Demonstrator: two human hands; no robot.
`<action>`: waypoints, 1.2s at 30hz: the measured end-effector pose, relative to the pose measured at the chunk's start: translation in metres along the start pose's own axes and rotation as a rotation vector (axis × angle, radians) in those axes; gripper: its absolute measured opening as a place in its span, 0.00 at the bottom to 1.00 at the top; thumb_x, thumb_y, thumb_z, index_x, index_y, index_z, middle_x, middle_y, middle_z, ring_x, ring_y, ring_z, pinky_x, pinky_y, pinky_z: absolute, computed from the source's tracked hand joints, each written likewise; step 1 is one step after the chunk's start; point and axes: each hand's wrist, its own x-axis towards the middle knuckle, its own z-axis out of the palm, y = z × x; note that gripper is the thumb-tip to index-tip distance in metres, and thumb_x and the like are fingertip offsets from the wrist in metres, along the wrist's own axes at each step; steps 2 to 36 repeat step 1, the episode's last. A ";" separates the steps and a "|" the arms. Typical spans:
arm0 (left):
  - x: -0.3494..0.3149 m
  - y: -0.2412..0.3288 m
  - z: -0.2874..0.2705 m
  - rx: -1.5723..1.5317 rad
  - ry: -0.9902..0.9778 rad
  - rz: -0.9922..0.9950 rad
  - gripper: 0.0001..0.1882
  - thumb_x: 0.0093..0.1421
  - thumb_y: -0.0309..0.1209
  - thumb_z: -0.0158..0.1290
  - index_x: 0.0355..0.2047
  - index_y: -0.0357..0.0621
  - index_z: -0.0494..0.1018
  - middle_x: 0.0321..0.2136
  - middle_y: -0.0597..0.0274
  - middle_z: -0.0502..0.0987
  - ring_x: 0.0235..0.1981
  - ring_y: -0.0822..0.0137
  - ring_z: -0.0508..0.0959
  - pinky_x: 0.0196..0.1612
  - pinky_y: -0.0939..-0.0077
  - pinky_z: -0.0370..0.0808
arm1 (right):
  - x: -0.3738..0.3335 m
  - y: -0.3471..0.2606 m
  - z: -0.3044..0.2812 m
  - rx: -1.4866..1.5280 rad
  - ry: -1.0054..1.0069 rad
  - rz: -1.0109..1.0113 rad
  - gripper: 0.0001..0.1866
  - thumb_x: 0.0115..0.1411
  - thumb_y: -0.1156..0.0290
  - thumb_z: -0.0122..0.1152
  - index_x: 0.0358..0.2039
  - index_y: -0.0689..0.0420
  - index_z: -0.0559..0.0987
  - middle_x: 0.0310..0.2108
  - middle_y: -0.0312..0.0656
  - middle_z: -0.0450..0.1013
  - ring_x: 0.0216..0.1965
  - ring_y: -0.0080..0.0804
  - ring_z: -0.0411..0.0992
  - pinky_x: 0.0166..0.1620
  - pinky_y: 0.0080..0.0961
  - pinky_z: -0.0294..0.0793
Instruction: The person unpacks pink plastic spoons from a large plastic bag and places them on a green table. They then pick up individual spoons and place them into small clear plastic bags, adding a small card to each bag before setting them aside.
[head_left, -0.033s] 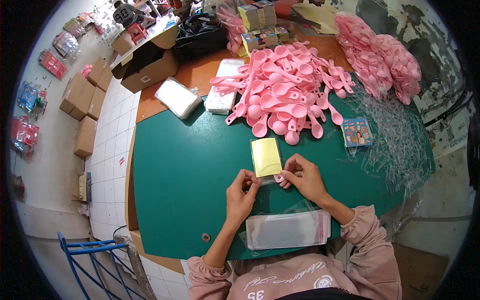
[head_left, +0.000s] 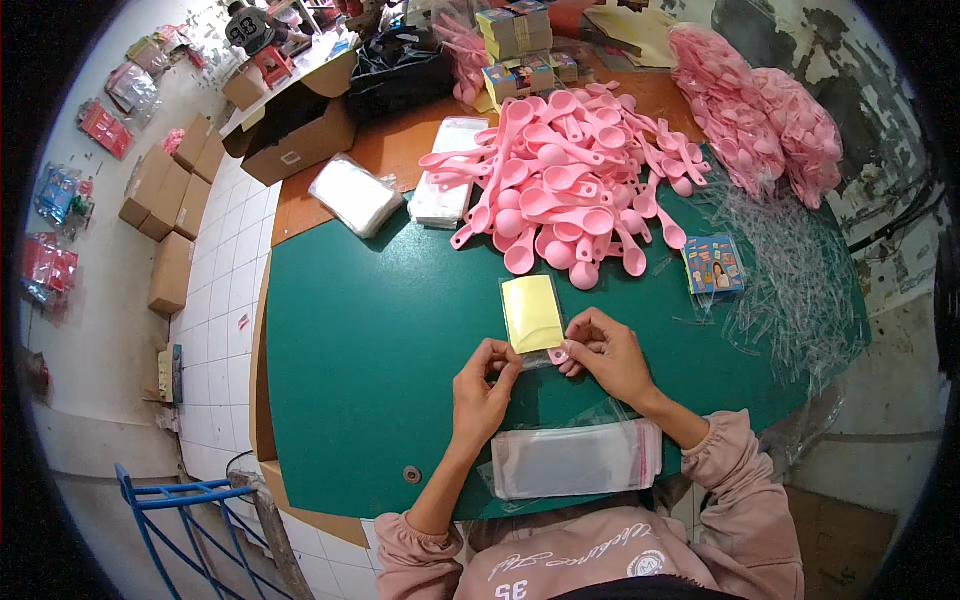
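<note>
Both hands hold a small clear plastic bag [head_left: 540,364] with a yellow card [head_left: 533,312] inside, low over the green table. My left hand [head_left: 484,388] pinches the bag's near left corner between thumb and fingers. At the near right corner my right hand [head_left: 606,350] is closed on the bag's edge. The end of a pink spoon handle [head_left: 557,356] shows beside the right fingertips; the rest of that spoon is hidden by the card. Nearer my body lies a stack of clear flat bags [head_left: 575,462] with a red strip at its right end.
Beyond my hands a large heap of pink measuring spoons [head_left: 565,190] covers the table [head_left: 350,330]. Colourful cards [head_left: 713,266] and a tangle of clear plastic strips [head_left: 790,290] lie right. White packs [head_left: 356,196], an open carton [head_left: 300,135] and bagged spoons [head_left: 735,115] stand farther back.
</note>
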 end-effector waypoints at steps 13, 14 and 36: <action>0.001 -0.001 0.000 0.005 -0.041 0.000 0.14 0.54 0.28 0.49 0.40 0.45 0.61 0.29 0.68 0.71 0.30 0.78 0.71 0.23 0.86 0.69 | 0.000 0.001 0.000 0.002 -0.001 0.004 0.10 0.52 0.78 0.53 0.35 0.62 0.66 0.22 0.42 0.70 0.22 0.24 0.72 0.22 0.16 0.73; 0.001 -0.001 0.000 0.005 -0.041 0.000 0.14 0.54 0.28 0.49 0.40 0.45 0.61 0.29 0.68 0.71 0.30 0.78 0.71 0.23 0.86 0.69 | 0.000 0.001 0.000 0.002 -0.001 0.004 0.10 0.52 0.78 0.53 0.35 0.62 0.66 0.22 0.42 0.70 0.22 0.24 0.72 0.22 0.16 0.73; 0.001 -0.001 0.000 0.005 -0.041 0.000 0.14 0.54 0.28 0.49 0.40 0.45 0.61 0.29 0.68 0.71 0.30 0.78 0.71 0.23 0.86 0.69 | 0.000 0.001 0.000 0.002 -0.001 0.004 0.10 0.52 0.78 0.53 0.35 0.62 0.66 0.22 0.42 0.70 0.22 0.24 0.72 0.22 0.16 0.73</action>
